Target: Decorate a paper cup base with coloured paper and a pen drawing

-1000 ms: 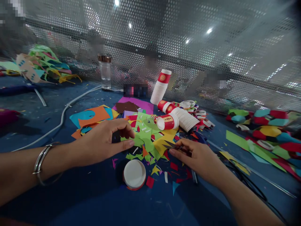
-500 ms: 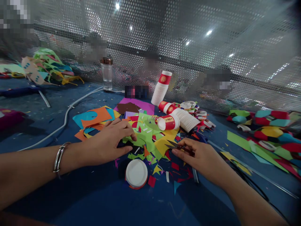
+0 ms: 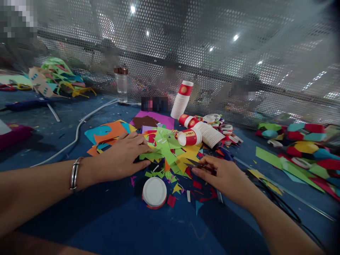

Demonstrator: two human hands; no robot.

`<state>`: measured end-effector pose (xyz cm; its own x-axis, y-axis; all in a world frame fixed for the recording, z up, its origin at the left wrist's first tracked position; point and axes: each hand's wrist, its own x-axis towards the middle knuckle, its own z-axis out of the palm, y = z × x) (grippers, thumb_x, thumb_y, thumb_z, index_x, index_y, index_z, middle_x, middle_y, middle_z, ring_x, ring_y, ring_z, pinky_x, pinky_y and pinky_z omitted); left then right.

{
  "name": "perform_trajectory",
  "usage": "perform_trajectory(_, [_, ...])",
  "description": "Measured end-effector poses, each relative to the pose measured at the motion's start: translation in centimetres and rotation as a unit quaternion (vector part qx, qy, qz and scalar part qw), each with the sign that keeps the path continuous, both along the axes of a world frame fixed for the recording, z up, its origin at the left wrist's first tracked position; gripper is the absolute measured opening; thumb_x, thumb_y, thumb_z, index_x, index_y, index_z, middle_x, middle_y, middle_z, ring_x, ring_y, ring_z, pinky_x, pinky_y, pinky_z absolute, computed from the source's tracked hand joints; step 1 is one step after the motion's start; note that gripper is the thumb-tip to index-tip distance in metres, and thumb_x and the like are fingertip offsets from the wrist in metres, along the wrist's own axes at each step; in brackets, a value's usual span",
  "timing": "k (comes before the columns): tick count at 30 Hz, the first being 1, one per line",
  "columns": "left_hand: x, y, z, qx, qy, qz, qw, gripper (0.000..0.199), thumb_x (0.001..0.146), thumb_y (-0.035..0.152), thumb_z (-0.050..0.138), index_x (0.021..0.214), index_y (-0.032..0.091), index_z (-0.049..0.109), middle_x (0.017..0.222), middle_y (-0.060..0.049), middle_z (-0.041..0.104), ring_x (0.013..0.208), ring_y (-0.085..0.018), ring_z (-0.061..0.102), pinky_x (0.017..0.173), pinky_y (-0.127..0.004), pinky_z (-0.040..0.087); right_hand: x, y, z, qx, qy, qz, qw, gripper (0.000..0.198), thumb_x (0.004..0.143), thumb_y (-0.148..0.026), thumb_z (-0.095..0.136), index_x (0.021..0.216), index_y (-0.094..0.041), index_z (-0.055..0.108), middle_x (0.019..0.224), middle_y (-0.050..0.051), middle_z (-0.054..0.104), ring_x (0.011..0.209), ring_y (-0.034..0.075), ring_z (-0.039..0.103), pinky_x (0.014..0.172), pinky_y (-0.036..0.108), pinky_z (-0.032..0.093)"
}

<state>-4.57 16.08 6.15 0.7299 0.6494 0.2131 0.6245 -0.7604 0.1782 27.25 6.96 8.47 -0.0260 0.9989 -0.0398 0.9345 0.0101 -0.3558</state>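
My left hand (image 3: 127, 152) rests over the pile of coloured paper, palm down, thumb apart from the fingers. Green paper scraps (image 3: 160, 150) lie just beyond its fingertips, and orange paper (image 3: 111, 131) lies behind it. On the right, my right hand (image 3: 216, 173) is closed around small dark scissors (image 3: 195, 163). Their pointed blades face left over yellow paper (image 3: 185, 160). In front of the pile, between the hands, an upside-down paper cup (image 3: 154, 192) shows its white base. What lies under my left palm is hidden.
Red-and-white paper cups (image 3: 190, 136) lie behind the pile, near a tall leaning cup stack (image 3: 181, 101). A clear bottle (image 3: 122, 86) stands by a perforated metal screen (image 3: 212, 71). A white cable (image 3: 77, 132) crosses the left side. Colourful paper crafts (image 3: 305, 132) sit at the right.
My left hand has shifted slightly upward, its fingers now a little straighter over the green paper. The right hand still holds the scissors in almost the same place. The view has moved slightly.
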Motion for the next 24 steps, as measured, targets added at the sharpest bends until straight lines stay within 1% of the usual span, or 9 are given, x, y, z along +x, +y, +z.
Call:
perform_trajectory(4, [-0.1,0.0,0.0,0.020,0.004,0.005,1.000,0.042,0.100,0.052,0.058,0.134,0.031,0.071,0.125,-0.010,0.068,0.123,-0.035,0.056,0.107,-0.054,0.038,-0.1,0.0,-0.1,0.005,0.008,-0.001,1.000,0.038,0.095,-0.061,0.058,0.091,-0.024,0.066,0.072,0.002,0.069,0.066,0.021,0.063,0.060,0.034,0.042])
perform_trajectory(10, [-0.3,0.5,-0.3,-0.009,-0.031,0.005,0.999,0.043,0.097,0.054,0.062,0.128,0.025,0.068,0.124,-0.009,0.070,0.121,-0.033,0.059,0.105,-0.050,0.041,-0.2,-0.1,0.0,0.002,0.015,-0.003,1.000,0.040,0.094,-0.061,0.057,0.091,-0.023,0.066,0.072,0.002,0.068,0.065,0.021,0.062,0.061,0.034,0.041])
perform_trajectory(14, [-0.4,1.1,-0.3,-0.011,-0.046,0.014,0.999,0.049,0.097,0.056,0.062,0.134,0.023,0.063,0.129,-0.010,0.068,0.124,-0.033,0.057,0.108,-0.050,0.040,-0.2,0.0,0.0,0.002,0.014,-0.007,1.000,0.041,0.093,-0.063,0.057,0.092,-0.023,0.065,0.071,0.001,0.066,0.065,0.021,0.061,0.060,0.034,0.040])
perform_trajectory(16, [-0.4,1.4,-0.3,-0.009,-0.050,0.018,0.999,0.048,0.099,0.053,0.058,0.135,0.022,0.061,0.132,-0.012,0.065,0.126,-0.033,0.055,0.109,-0.052,0.039,-0.3,0.0,-0.1,0.001,0.013,-0.009,1.000,0.040,0.094,-0.062,0.057,0.092,-0.023,0.065,0.071,0.001,0.065,0.065,0.021,0.061,0.060,0.033,0.039])
perform_trajectory(19, [-0.4,1.9,-0.5,-0.015,-0.046,0.022,0.999,0.044,0.101,0.048,0.053,0.135,0.021,0.061,0.127,-0.012,0.064,0.124,-0.032,0.056,0.107,-0.052,0.041,-0.3,0.0,-0.1,0.000,0.009,-0.011,1.000,0.037,0.095,-0.060,0.057,0.090,-0.024,0.064,0.070,0.001,0.066,0.065,0.021,0.061,0.061,0.034,0.039])
perform_trajectory(24, [-0.2,1.9,-0.6,-0.012,-0.041,0.030,0.999,0.047,0.097,0.043,0.055,0.138,0.020,0.060,0.126,-0.013,0.060,0.124,-0.035,0.052,0.107,-0.055,0.042,-0.2,-0.1,0.0,0.007,0.012,-0.005,1.000,0.038,0.094,-0.061,0.058,0.092,-0.023,0.065,0.071,0.001,0.066,0.065,0.021,0.061,0.060,0.033,0.039])
